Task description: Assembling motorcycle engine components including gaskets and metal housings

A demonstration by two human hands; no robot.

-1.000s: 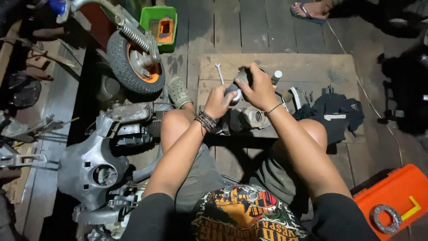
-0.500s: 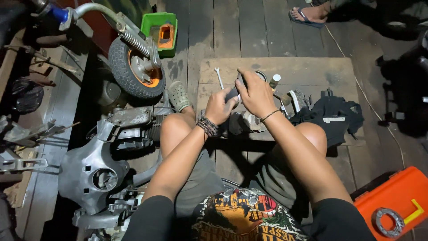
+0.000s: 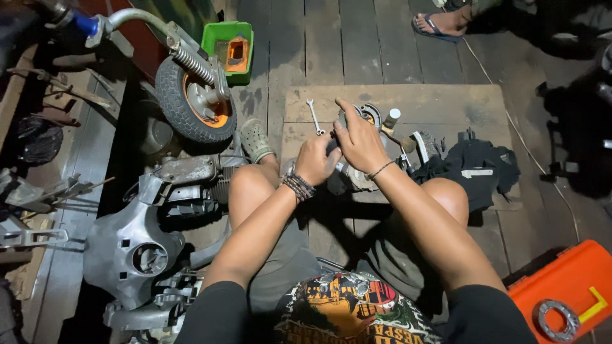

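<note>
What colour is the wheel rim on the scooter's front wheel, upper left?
Orange, inside a black tyre; the wheel rim shows in the head view, left of the hands.

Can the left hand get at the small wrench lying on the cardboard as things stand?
Probably yes. The wrench lies bare on the cardboard, just beyond the left hand, with nothing between them. But that hand's grip is busy on the metal part that both hands work on.

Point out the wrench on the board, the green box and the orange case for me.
wrench (image 3: 314, 116), head view, middle of its shaft.
green box (image 3: 217, 37), head view, left rim.
orange case (image 3: 567, 280), head view, lid's bare top.
</note>
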